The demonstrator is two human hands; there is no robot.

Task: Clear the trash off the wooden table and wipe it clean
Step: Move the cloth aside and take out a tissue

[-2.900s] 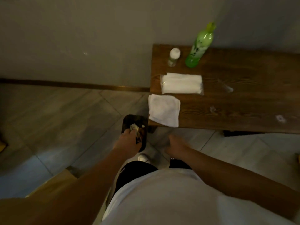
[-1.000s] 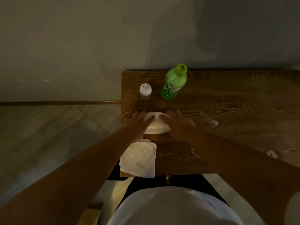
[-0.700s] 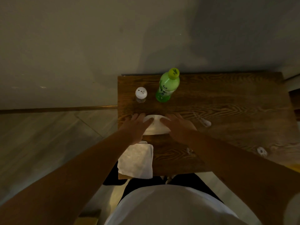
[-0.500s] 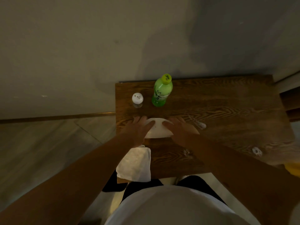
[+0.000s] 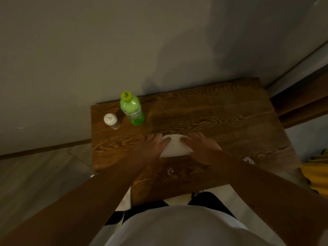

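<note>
White tissue pack (image 5: 174, 147): lying crosswise between both grips, left hand (image 5: 151, 148) and right hand (image 5: 199, 148) pressing its ends, fingers spread flat.

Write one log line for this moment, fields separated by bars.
hands: left hand and right hand flat on white tissue pack | scraps on wooden table | wiping: not begun

A bottle (image 5: 132, 110) and a shaker (image 5: 111, 120) stand near the far-left corner of the wooden table (image 5: 221, 119), shaker leftmost. A tissue pack (image 5: 174, 145) lies mid-table between both hands; small scraps (image 5: 248, 160) sit by the right edge.
</note>
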